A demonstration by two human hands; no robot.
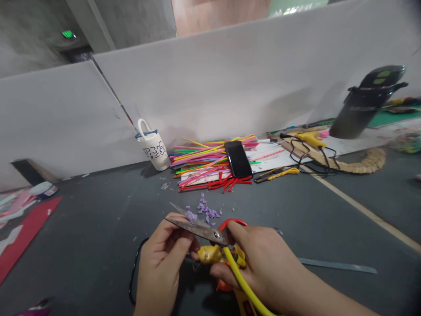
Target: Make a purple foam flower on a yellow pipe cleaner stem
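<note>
while the right hand (pixel 263 250) curls its fingers round the scissors (pixel 205 231), blades parted, well out from the bench's (pixel 98 219) back edge, the left hand (pixel 164 263) bunches its fingers just beneath, pinching what i can't tell; best keep fingertips clear of the cutting edges.

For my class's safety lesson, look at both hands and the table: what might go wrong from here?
The open, grey metal-bladed scissors in the right hand could nick the left hand, whose fingers sit close to the blades. The small, loose purple scraps beyond might scatter if brushed. The black rectangular phone could slip if the thin, multicoloured strips beneath it shift.
</note>
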